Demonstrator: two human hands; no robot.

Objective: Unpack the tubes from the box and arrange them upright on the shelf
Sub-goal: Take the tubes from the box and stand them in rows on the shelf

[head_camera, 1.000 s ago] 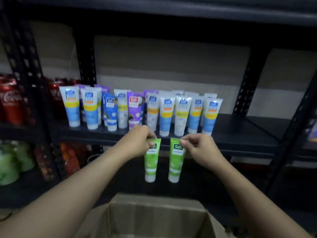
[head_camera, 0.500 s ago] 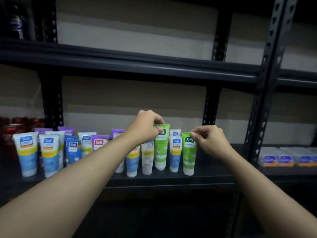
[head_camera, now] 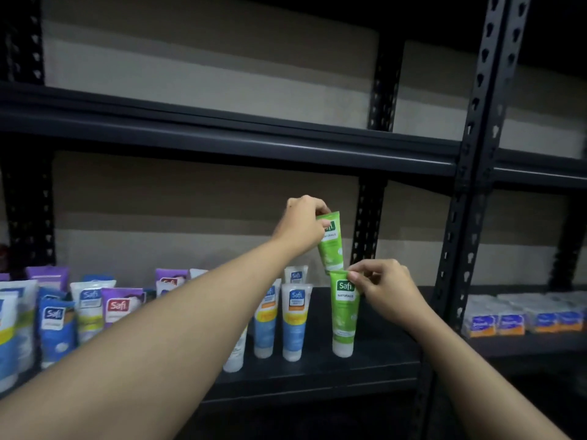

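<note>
My left hand pinches the top of a green tube, holding it in the air above the back of the black shelf. My right hand grips the top corner of a second green tube, which stands cap-down on the shelf, to the right of the row. Several blue, white and purple tubes stand upright to the left, partly hidden by my left forearm. The box is out of view.
A black upright post rises just right of my right hand. Small white and blue packs lie on the neighbouring shelf at the right. Another black shelf board runs overhead.
Both hands have carried the green tubes up from above the box to the shelf. The right tube now stands further right, and the left tube has risen higher and behind it.
</note>
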